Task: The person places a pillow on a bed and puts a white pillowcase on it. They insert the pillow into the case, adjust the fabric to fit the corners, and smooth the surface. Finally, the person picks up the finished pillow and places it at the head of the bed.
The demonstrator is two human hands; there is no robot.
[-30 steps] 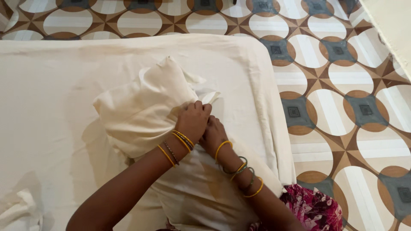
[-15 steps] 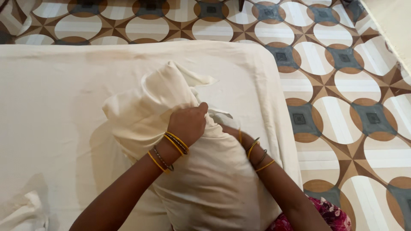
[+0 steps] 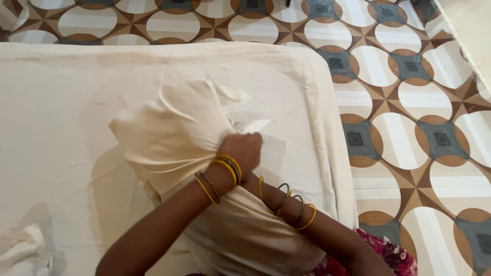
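Observation:
A cream pillowcase (image 3: 169,133) lies bunched on the bed, pulled partway over a cream pillow (image 3: 245,240) whose lower end rests against my body. My left hand (image 3: 246,149), with yellow bangles at the wrist, is closed on the gathered fabric at the case's right side. My right forearm (image 3: 289,209), with yellow and green bangles, reaches under my left wrist. The right hand itself is hidden beneath my left hand and the fabric.
The bed carries a cream sheet (image 3: 61,102) and its right edge (image 3: 337,168) drops to a patterned tile floor (image 3: 409,128). A crumpled white cloth (image 3: 25,250) lies at the bottom left. My magenta floral garment (image 3: 383,255) shows at the bottom right.
My left hand has drawn the gathered fabric to the right and down. My right hand, visible beside it a second ago, has slipped out of sight under the left wrist.

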